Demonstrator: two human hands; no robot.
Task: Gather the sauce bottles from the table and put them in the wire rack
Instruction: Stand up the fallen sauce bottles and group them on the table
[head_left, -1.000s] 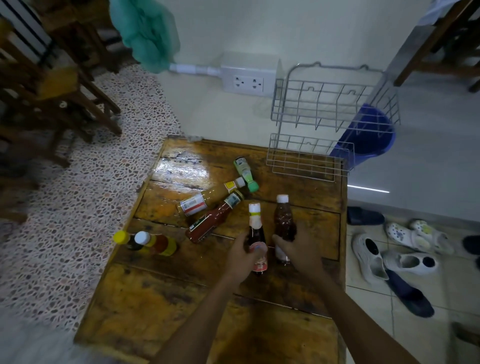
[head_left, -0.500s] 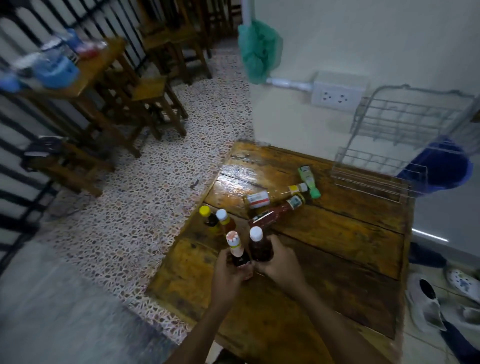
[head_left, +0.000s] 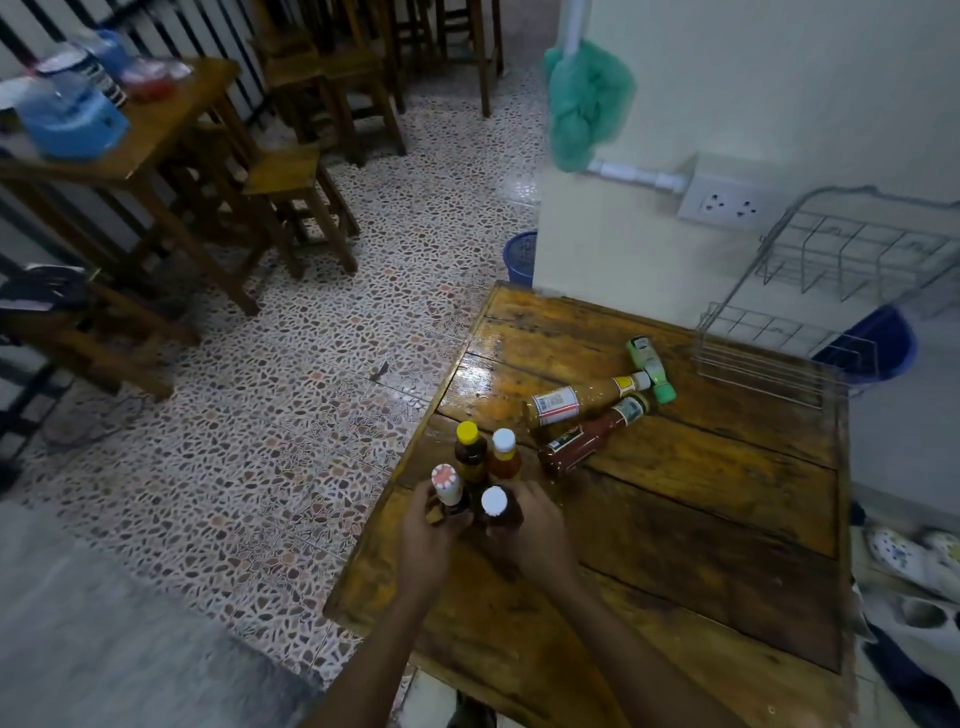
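left hand (head_left: 434, 525) gripping pink-capped bottle (head_left: 448, 486); right hand (head_left: 535, 525) apparently on white-capped bottle (head_left: 496, 506) (upright)

two bare forearms, no sleeves, bare hands (head_left: 488, 530)

Lighting: dim, cool indoor. Glare: wet sheen on worktop (head_left: 483, 374) far-left boards and on floor tiles (head_left: 514, 187). Blur: soft toward edges. Distortion: wide-angle bending at borders.

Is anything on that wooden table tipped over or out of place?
Yes. Three bottles lie on their sides near the wire rack: a green-capped bottle, an orange sauce bottle and a red sauce bottle, necks bunched together. The four by the hands stand upright.
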